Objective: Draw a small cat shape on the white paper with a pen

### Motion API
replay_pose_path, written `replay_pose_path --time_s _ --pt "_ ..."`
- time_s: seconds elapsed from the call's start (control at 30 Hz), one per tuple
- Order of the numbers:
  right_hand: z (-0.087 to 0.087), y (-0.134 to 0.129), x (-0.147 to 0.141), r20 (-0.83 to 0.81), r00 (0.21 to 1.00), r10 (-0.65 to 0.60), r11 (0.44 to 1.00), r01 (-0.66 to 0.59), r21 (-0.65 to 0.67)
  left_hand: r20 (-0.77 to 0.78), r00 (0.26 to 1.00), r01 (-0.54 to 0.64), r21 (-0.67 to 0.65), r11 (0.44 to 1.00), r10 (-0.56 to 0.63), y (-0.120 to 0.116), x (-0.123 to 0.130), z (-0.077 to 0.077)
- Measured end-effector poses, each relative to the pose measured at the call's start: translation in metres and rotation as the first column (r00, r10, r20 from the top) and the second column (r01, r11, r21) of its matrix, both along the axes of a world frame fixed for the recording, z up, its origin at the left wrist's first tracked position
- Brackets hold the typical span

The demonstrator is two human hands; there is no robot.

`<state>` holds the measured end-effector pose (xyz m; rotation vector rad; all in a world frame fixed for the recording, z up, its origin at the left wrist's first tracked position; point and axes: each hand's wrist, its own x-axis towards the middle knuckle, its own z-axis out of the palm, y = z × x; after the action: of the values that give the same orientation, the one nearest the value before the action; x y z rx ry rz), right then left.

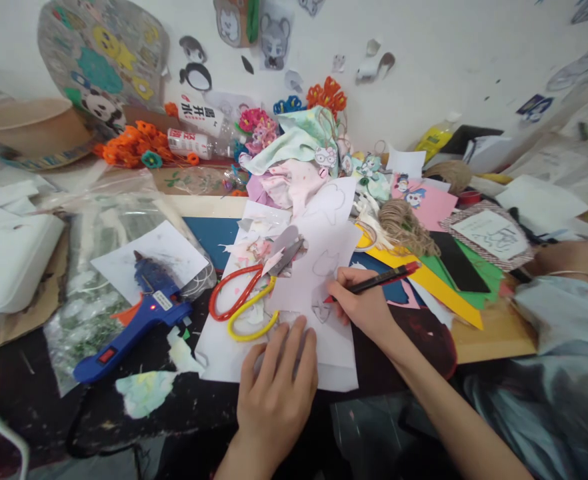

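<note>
My right hand (358, 303) is closed around a black pen (381, 277) with a red end, its tip over a white sheet (337, 347) bearing outline drawings. Flat on the near left part of that sheet lies my left hand (280, 373), fingers slightly spread and holding nothing. Just beyond its fingertips, scissors (244, 303) with one red and one yellow handle rest on the paper, blades partly apart. Pink and white paper scraps (251, 250) lie around the blades.
A blue glue gun (144, 320) with a lit light lies left, partly over another white sheet (174, 243). Cloth pieces (294, 183), twine (407, 227) and a black phone (459, 261) crowd the back and right. A white box (11, 257) stands far left.
</note>
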<state>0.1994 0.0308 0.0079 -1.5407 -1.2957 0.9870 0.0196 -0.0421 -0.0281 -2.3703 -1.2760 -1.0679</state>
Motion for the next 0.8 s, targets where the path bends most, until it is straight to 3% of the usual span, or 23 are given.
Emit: replay_pose_path --time_s 0.8 --pt "0.0004 0.0 -0.0002 0.03 1.0 0.0 1.0 0.0 0.003 0.04 0.999 -0.009 0.0 1.0 0.009 -0.0013 0.0022 -0.0021"
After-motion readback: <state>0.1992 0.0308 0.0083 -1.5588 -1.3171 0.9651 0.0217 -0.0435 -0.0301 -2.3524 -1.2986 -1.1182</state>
